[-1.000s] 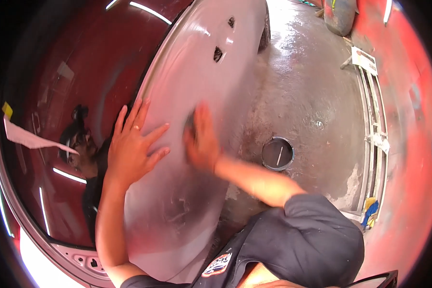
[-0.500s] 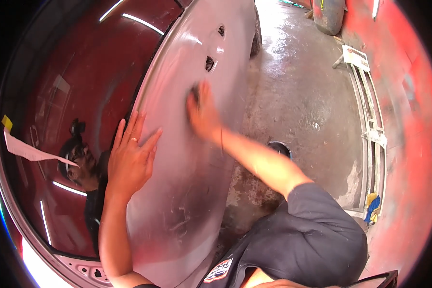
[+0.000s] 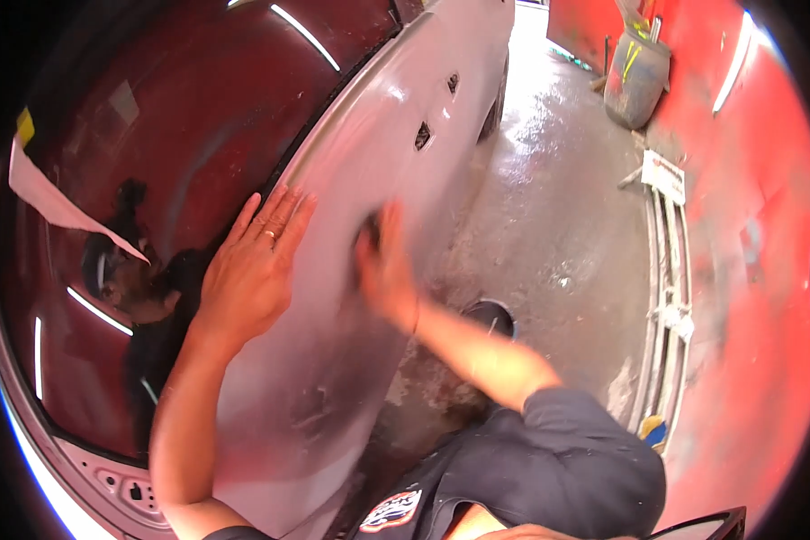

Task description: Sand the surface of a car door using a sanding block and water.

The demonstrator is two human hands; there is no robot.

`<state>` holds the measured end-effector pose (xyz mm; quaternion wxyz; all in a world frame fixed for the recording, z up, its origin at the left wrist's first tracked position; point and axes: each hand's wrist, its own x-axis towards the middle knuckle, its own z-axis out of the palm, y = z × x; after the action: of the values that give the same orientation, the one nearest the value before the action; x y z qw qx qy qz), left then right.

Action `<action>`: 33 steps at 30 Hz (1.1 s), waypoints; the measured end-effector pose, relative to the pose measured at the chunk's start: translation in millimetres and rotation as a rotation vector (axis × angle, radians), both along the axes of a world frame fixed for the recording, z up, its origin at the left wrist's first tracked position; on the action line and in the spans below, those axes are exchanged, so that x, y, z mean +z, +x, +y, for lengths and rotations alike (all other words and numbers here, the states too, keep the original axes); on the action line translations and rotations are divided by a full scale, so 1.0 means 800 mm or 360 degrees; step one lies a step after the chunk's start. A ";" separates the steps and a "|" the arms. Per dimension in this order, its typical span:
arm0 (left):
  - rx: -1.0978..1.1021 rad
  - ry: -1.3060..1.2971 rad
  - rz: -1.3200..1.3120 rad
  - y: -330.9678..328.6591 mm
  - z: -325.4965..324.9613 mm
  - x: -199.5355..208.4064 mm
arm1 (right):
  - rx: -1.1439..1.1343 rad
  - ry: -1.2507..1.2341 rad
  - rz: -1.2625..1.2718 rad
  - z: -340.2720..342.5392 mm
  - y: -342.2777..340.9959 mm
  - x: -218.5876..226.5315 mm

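A car door [image 3: 333, 351] in dull, patchy grey-pink runs away from me, with two dark handle openings in its far part. My left hand [image 3: 254, 270] lies flat along the top of the door beside the dark window glass [image 3: 180, 117]; its fingers are stretched out, a ring on one, and it holds nothing. Against the door's outer face, my right hand [image 3: 387, 265] is closed on a dark sanding block [image 3: 369, 234]. Motion blurs this hand, and its fingers cover most of the block.
A torn strip of paper [image 3: 63, 211] hangs on the glass. On the floor beside the door stands a dark round bucket [image 3: 492, 317]. Along the red wall [image 3: 756, 297] lies a pale metal rack [image 3: 661, 297], with a grey drum [image 3: 637, 85] farther back.
My right hand has slid nearer along the door with the block, away from the handle openings. The left hand's fingers are closer together. The whole view has shifted.
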<state>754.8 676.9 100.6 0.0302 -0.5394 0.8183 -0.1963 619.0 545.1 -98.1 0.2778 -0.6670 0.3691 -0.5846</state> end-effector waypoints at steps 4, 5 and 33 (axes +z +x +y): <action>-0.0022 -0.0130 0.0139 -0.018 -0.004 0.009 | 0.0033 -0.0005 0.0132 0.025 -0.018 0.003; -0.0059 -0.0095 0.0117 -0.031 -0.013 0.013 | -0.0001 -0.0043 -0.0019 -0.040 -0.046 0.024; -0.0127 -0.0488 0.0433 -0.019 -0.020 -0.001 | -0.0016 -0.0278 0.0375 -0.062 -0.012 0.069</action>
<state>739.6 660.9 99.5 -0.1709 -0.5265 0.7960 -0.2449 609.7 495.6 -43.3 0.1706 -0.7508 0.3502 -0.5335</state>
